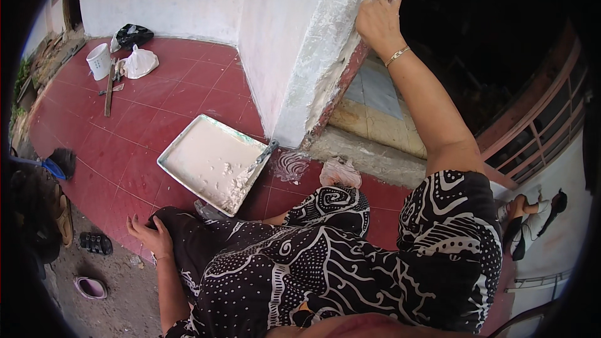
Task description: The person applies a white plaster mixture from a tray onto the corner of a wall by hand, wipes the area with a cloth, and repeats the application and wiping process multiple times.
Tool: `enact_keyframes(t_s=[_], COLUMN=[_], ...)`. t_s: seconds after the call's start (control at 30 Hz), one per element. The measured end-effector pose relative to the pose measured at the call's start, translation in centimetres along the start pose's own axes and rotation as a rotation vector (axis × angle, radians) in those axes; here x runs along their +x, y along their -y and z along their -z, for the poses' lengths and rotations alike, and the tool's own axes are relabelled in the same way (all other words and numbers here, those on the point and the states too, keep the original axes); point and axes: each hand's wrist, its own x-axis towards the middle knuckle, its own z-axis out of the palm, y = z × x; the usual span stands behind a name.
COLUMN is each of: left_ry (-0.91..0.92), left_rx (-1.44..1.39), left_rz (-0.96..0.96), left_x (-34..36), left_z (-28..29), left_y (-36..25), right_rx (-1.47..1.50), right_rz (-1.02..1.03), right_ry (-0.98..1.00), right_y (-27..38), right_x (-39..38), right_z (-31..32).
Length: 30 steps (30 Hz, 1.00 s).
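Note:
My right hand [380,20] is raised to the damaged edge of the white wall [313,69] at the doorway, fingers apart, their tips on whitish paste along the crack. My left hand [150,238] rests open on my dark-patterned knee, lower left. In front of me on red tiles [125,156] lies a shallow white tray [206,161] of creamy paste, lumpier at its right end. A paste-smeared putty knife [266,155] leans on that end. Beside it are white smears [291,166] and a crumpled pale bag [341,173].
A white bucket [98,61], wooden stick [108,97], white bag [141,62] and black bag [133,35] stand back left. A blue dustpan [55,166] and several sandals [94,243] lie left. A concrete step [363,156] crosses the dark doorway. Another person [532,219] appears far right, near a railing [541,138].

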Motion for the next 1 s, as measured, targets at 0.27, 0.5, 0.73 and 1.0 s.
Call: enact_keyframes(t_s=[0.27, 0.5, 0.73, 1.0], left_ry=[-0.003, 0.02, 0.013, 0.007], left_rx=[-0.043, 0.019, -0.035, 0.012], left_rz=[0.031, -0.004, -0.014, -0.034], left_x=[-0.3, 0.1, -0.1, 0.0], left_z=[0.1, 0.0, 0.0, 0.1], left_y=[0.0, -0.3, -0.2, 0.2], right_rx=[0.024, 0.106, 0.062, 0.236], right_rz=[0.047, 0.107, 0.09, 0.068], right_ry=[-0.115, -0.081, 0.135, 0.382], right_y=[0.1, 0.8, 3.8, 8.9], right_x=[-0.8, -4.1, -7.5, -10.9], right_z=[0.1, -0.5, -2.7, -0.5])
